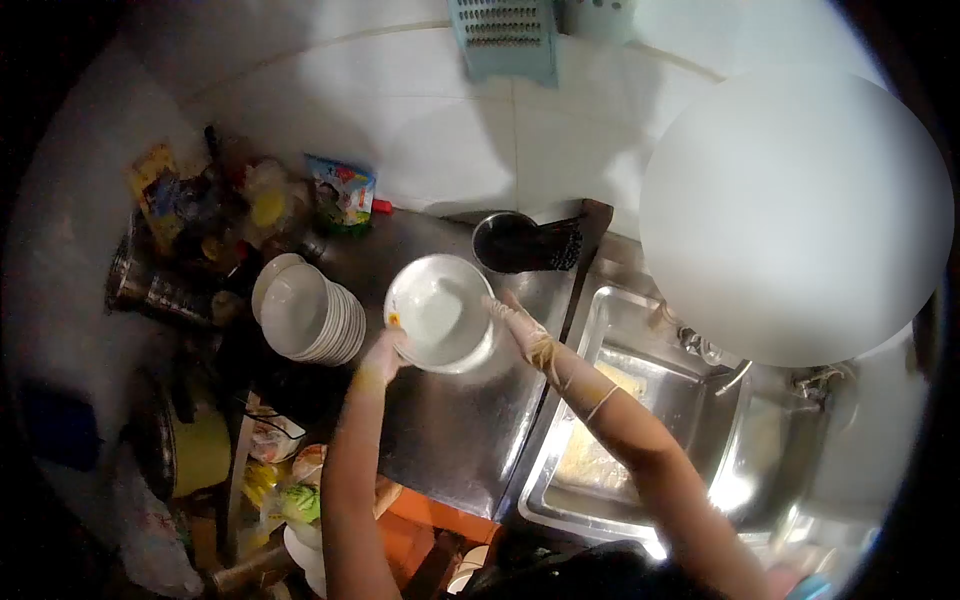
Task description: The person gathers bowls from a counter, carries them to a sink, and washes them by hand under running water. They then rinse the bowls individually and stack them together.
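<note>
A white bowl point(438, 300) with a small orange mark near its rim is held above the steel counter, its hollow side facing up toward me. My left hand point(383, 353) grips the lower left of its rim. On the opposite side, my right hand point(517, 325) has its fingers against the right edge. Both hands look covered by thin, see-through gloves, and bands circle the right wrist and forearm. Left of the held bowl, a stack of several white bowls point(310, 312) leans tilted on the counter.
The steel counter point(440, 420) meets a steel sink point(570, 500) at right, with a pale flat item point(590, 450) inside. A dark round container point(505, 242) stands by the wall. Packets point(343, 193) crowd the back left. A grater point(505, 35) hangs above. A blurred disc covers the upper right.
</note>
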The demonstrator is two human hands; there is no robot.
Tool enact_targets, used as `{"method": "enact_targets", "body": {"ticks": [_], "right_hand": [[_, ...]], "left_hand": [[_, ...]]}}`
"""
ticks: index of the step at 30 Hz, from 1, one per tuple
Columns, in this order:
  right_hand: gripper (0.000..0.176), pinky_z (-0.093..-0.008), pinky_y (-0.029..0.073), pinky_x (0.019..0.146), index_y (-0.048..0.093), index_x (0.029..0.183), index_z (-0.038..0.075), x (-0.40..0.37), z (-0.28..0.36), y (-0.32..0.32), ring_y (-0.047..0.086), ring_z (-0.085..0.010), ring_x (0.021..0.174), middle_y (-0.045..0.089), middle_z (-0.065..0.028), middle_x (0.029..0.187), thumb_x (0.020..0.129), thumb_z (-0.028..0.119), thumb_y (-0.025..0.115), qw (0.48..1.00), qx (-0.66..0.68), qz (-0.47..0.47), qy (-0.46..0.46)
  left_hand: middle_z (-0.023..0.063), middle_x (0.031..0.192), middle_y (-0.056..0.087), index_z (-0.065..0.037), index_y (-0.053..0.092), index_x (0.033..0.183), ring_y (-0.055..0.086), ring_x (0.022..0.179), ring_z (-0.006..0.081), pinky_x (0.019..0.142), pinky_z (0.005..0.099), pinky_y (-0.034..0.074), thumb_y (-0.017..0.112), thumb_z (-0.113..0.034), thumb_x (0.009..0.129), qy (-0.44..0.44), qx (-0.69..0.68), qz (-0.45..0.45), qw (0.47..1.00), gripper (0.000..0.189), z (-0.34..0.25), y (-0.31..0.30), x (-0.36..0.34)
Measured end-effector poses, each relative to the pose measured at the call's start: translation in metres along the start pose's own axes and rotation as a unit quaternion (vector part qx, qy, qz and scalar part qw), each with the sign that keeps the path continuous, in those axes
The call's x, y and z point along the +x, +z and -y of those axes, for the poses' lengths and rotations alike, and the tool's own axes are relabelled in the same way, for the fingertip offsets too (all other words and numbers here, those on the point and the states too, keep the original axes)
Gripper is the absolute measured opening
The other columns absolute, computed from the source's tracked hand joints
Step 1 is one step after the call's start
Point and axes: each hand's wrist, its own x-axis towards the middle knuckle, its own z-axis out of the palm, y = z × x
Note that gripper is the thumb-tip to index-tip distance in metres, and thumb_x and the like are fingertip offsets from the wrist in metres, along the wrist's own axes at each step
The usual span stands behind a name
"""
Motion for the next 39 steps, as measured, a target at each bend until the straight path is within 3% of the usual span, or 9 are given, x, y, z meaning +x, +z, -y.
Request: {"method": "enact_targets", "body": {"ticks": [4, 7, 12, 17, 20, 22, 26, 33, 39], "right_hand": [[0.111, -0.0376, 0.013, 0.104, -0.007, 0.134, 0.002, -0.054, -0.005, -0.017, 0.008, -0.0307, 0.129, 0.011, -0.0222, 0.138, 0.066, 0.064, 0.055, 0.980, -0.177, 0.075, 0.057], [0.112, -0.0383, 0.007, 0.106, -0.013, 0.132, 0.002, -0.098, -0.018, -0.037, -0.004, -0.0311, 0.129, -0.005, -0.0214, 0.139, 0.067, 0.067, 0.050, 0.961, -0.229, 0.128, 0.083], [0.106, -0.0389, 0.008, 0.105, -0.014, 0.133, 0.008, -0.132, -0.045, -0.050, 0.003, -0.0302, 0.130, 0.004, -0.0218, 0.138, 0.069, 0.065, 0.048, 0.961, -0.230, 0.143, 0.061], [0.103, -0.0448, 0.016, 0.103, -0.012, 0.134, 0.007, -0.136, -0.075, -0.059, 0.004, -0.0325, 0.130, 0.001, -0.0211, 0.139, 0.071, 0.058, 0.052, 0.974, -0.197, 0.113, -0.024], [0.099, -0.0401, 0.020, 0.101, -0.008, 0.134, 0.005, -0.166, -0.073, -0.067, 0.014, -0.0283, 0.127, 0.010, -0.0182, 0.137, 0.073, 0.050, 0.055, 0.984, -0.118, 0.117, -0.065], [0.097, -0.0382, 0.022, 0.100, -0.007, 0.134, 0.005, -0.191, -0.060, -0.073, 0.019, -0.0257, 0.125, 0.014, -0.0169, 0.137, 0.073, 0.046, 0.056, 0.991, -0.060, 0.109, -0.052], [0.099, -0.0396, 0.014, 0.103, -0.003, 0.134, 0.003, -0.239, -0.013, -0.096, 0.014, -0.0313, 0.127, 0.010, -0.0209, 0.136, 0.069, 0.047, 0.056, 0.964, -0.175, 0.053, -0.193], [0.099, -0.0458, 0.013, 0.103, 0.005, 0.134, 0.004, -0.345, 0.123, -0.112, 0.009, -0.0356, 0.128, 0.005, -0.0235, 0.136, 0.067, 0.061, 0.050, 0.826, -0.279, 0.025, -0.490], [0.071, -0.0488, 0.020, 0.101, 0.019, 0.133, 0.016, -0.407, 0.177, -0.163, 0.015, -0.0392, 0.126, 0.010, -0.0243, 0.136, 0.076, 0.040, 0.055, 0.652, -0.339, 0.020, -0.678]], "left_hand": [[0.0095, 0.117, 0.046, -0.006, 0.043, 0.117, 0.042, 0.107, 0.0260, 0.089, 0.0504, 0.033, 0.052, -0.025, 0.072, -0.080, 0.098, 0.001, 0.992, 0.050, 0.042, 0.006, -0.050], [0.0074, 0.133, 0.025, -0.023, 0.016, 0.134, 0.029, 0.120, 0.0262, 0.090, 0.0547, 0.029, 0.050, -0.037, 0.080, -0.067, 0.092, 0.021, 0.993, 0.065, 0.063, 0.032, -0.097], [0.0049, 0.133, 0.032, -0.012, 0.022, 0.133, 0.030, 0.121, 0.0230, 0.094, 0.0442, 0.033, 0.048, -0.034, 0.083, -0.065, -0.112, 0.182, 0.975, 0.060, 0.139, 0.008, -0.079], [0.0113, 0.123, 0.043, -0.003, 0.036, 0.123, 0.042, 0.112, 0.0229, 0.095, 0.0345, 0.033, 0.042, -0.021, 0.087, 0.089, 0.230, 0.112, 0.963, 0.041, 0.183, -0.013, -0.076], [0.0131, 0.121, 0.045, -0.002, 0.038, 0.121, 0.044, 0.110, 0.0237, 0.096, 0.0326, 0.033, 0.042, -0.014, 0.086, 0.126, 0.478, 0.068, 0.866, 0.037, 0.151, 0.035, -0.116], [0.0115, 0.121, 0.043, -0.002, 0.033, 0.124, 0.042, 0.111, 0.0253, 0.094, 0.0336, 0.035, 0.051, -0.011, 0.078, 0.273, 0.503, 0.096, 0.815, 0.050, 0.176, 0.032, -0.116], [0.0114, 0.123, 0.041, -0.002, 0.030, 0.127, 0.041, 0.113, 0.0249, 0.094, 0.0381, 0.035, 0.054, -0.005, 0.064, 0.097, -0.044, 0.163, 0.981, 0.067, 0.142, 0.125, -0.154], [0.0106, 0.125, 0.040, -0.006, 0.030, 0.127, 0.040, 0.113, 0.0233, 0.094, 0.0389, 0.035, 0.059, 0.002, 0.063, 0.151, 0.085, 0.355, 0.919, 0.071, 0.100, 0.208, -0.204], [0.0109, 0.124, 0.040, -0.005, 0.030, 0.128, 0.039, 0.113, 0.0238, 0.095, 0.0387, 0.034, 0.060, 0.001, 0.061, 0.171, 0.044, 0.348, 0.921, 0.073, 0.088, 0.276, -0.247]]}}
